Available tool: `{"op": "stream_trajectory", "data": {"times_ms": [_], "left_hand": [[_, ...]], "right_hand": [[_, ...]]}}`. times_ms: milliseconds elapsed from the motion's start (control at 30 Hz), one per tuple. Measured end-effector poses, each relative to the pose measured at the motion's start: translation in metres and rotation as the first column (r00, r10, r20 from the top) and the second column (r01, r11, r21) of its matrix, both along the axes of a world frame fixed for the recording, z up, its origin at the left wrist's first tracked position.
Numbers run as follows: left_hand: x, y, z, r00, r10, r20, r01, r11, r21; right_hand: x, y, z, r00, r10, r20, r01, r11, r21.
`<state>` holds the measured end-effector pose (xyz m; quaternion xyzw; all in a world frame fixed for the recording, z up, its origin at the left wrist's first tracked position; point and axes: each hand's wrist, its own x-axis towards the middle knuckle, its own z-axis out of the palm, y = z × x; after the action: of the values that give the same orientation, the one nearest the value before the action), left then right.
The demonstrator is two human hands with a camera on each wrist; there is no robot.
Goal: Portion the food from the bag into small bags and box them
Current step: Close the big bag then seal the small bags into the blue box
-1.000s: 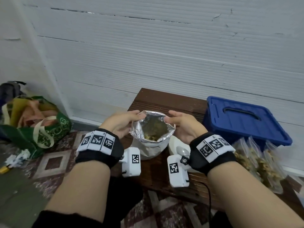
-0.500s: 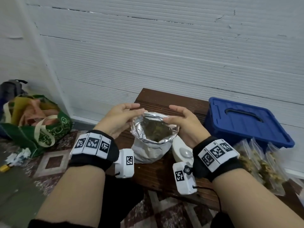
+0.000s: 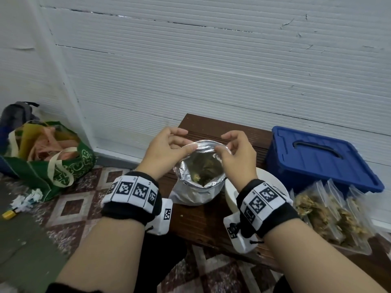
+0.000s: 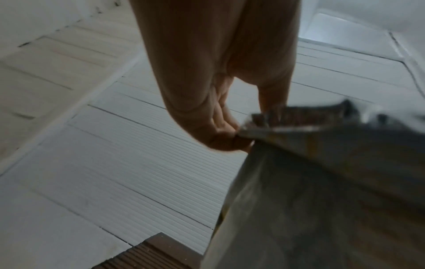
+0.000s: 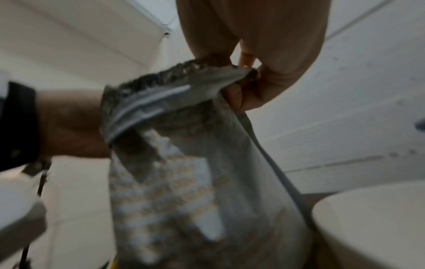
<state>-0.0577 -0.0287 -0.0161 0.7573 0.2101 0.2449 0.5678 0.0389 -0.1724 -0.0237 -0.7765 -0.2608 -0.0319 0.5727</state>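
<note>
Green bag (image 3: 53,163): sitting on the floor, far left of the foil bag, out of the way.
Left hand (image 3: 167,151): pinching the left side of the foil bag's top edge, so the mouth is staying up.
Foil bag (image 3: 196,191): standing on the bench (image 3: 203,220) between both hands, mouth open, dark food (image 3: 203,170) showing inside. I think the hands are pulling the top edge straight, maybe to close it or open it wider.
Right hand (image 3: 237,153): pinching the right side of the same top edge, helping the left hand.
Bowl (image 3: 230,195): waiting just right of the foil bag, close for scooping.
Box (image 3: 317,157): sitting right of the foil bag, lid on.
Small bags (image 3: 330,214): lying filled in front of the box, not boxed yet.
</note>
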Motion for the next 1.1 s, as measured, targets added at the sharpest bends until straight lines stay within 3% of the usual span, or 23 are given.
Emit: {"op": "stream_trajectory", "data": {"times_ms": [167,267,333,367,500,700,867,1000,1100], "left_hand": [[-0.009,0.012,-0.002,0.982,-0.064,-0.177,0.043,0.992,-0.118],[-0.009,0.015,-0.003,0.988,-0.046,-0.148,-0.005,0.946,-0.324],[-0.008,0.015,-0.003,0.993,-0.008,-0.12,-0.043,0.907,-0.419],[-0.008,0.014,-0.003,0.995,-0.005,-0.105,-0.044,0.889,-0.457],[-0.003,0.008,-0.001,0.996,0.053,-0.065,-0.076,0.897,-0.434],[-0.002,0.013,-0.003,0.984,0.176,-0.039,-0.18,0.968,-0.175],[-0.002,0.014,-0.004,0.969,0.245,0.01,-0.245,0.969,-0.011],[-0.002,0.013,-0.005,0.968,0.243,0.058,-0.243,0.97,-0.005],[-0.002,0.015,-0.005,0.979,0.204,0.002,-0.203,0.973,-0.108]], "right_hand": [[0.004,0.0,-0.008,0.93,-0.014,-0.366,0.074,0.986,0.149],[0.004,-0.002,-0.002,0.796,0.14,-0.588,0.051,0.953,0.297],[0.001,-0.006,0.002,0.695,0.281,-0.662,0.03,0.908,0.418],[-0.001,-0.007,0.003,0.685,0.294,-0.666,0.022,0.906,0.423],[-0.004,-0.005,0.0,0.774,0.197,-0.602,0.05,0.929,0.368],[-0.001,-0.001,-0.003,0.933,0.003,-0.361,0.057,0.986,0.156],[-0.005,-0.002,0.007,0.991,-0.044,-0.128,0.051,0.997,0.056],[-0.004,-0.001,0.008,0.988,-0.05,-0.143,0.061,0.996,0.071],[0.001,-0.003,0.006,0.963,0.005,-0.27,0.032,0.991,0.131]]}}
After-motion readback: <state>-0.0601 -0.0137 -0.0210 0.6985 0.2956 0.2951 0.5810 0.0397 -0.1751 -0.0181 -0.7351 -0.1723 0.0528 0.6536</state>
